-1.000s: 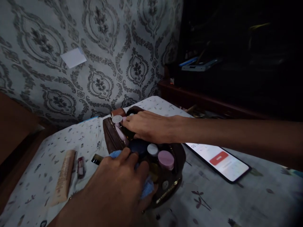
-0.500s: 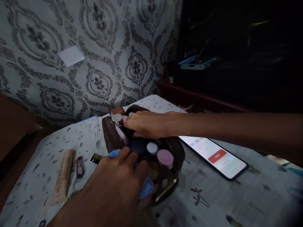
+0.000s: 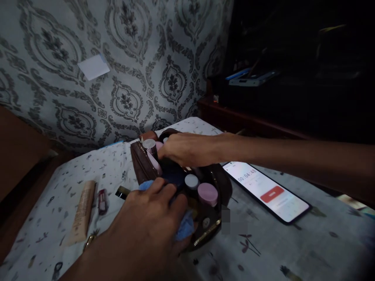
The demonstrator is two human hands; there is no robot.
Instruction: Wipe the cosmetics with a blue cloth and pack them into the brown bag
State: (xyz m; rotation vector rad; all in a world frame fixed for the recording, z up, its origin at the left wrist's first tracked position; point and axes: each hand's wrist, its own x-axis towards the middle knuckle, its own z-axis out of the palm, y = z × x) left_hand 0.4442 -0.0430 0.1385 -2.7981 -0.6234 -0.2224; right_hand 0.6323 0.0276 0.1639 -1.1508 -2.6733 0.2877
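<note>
A brown zip bag point(image 3: 143, 166) lies wide open on the cloth-covered surface, packed with small containers. My left hand point(image 3: 155, 207) is closed around a bunched blue cloth point(image 3: 185, 226) at the bag's near side. Deep in the far part of the bag is my right hand point(image 3: 181, 150), its fingers bent downward; their tips and whatever they grip are hidden. Beside it stand a clear-capped bottle point(image 3: 149, 145) and something pink. A grey-white round cap point(image 3: 191, 181), a pink lid point(image 3: 208, 194) and a dark blue item point(image 3: 173, 175) show between my hands.
To the left lie a beige tube point(image 3: 84, 208), a small red-capped lip product point(image 3: 102, 202) and a dark-gold rectangular item point(image 3: 123, 192). A phone point(image 3: 272, 193) showing a timer rests right of the bag, below my forearm. Patterned curtain point(image 3: 125, 93) hangs behind.
The view has shifted slightly, so the things appear a little further right. My right hand has lifted slightly within the bag. My left hand keeps its hold on the blue cloth.
</note>
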